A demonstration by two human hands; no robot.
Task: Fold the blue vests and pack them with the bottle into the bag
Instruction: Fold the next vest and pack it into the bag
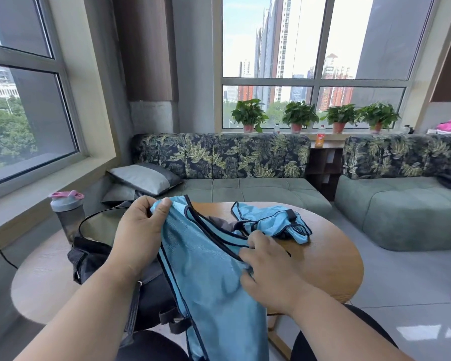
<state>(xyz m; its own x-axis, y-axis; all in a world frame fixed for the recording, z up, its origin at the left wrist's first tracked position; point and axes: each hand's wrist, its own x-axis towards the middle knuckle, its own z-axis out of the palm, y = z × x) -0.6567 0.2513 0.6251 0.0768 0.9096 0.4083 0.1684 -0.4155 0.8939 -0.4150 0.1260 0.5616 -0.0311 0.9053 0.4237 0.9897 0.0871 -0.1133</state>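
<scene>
- Looking down, we lose the lower end of the blue vest (208, 290) past the bottom edge of the view, so we cannot tell how far it hangs.
- We see only part of the black bag (94, 256): our left forearm and the vest cover much of it, and its opening is hard to make out.
- The second blue vest (271, 221) lies crumpled on the round wooden table (328, 256), beyond our right fingertips; its shape is too bunched for us to tell front from back.
- The bottle (67, 214), grey with a pink lid, stands upright on the table to the left of our left knuckles, just behind the bag; its base is hidden by the bag.
- Our left hand (138, 233) pinches one shoulder strap of the held vest between thumb and curled fingers, at the vest's highest point.
- Our right hand (268, 269) grips the dark-trimmed neckline edge, fingers curled into the cloth; the fingertips are partly buried in it.
- The held vest runs long from the left fingers at the top down toward our lap, its neck opening facing up and away from us, between the two hands.
- Beyond the fingers, a leaf-patterned sofa (219, 157) and potted plants (300, 115) line the window.
</scene>
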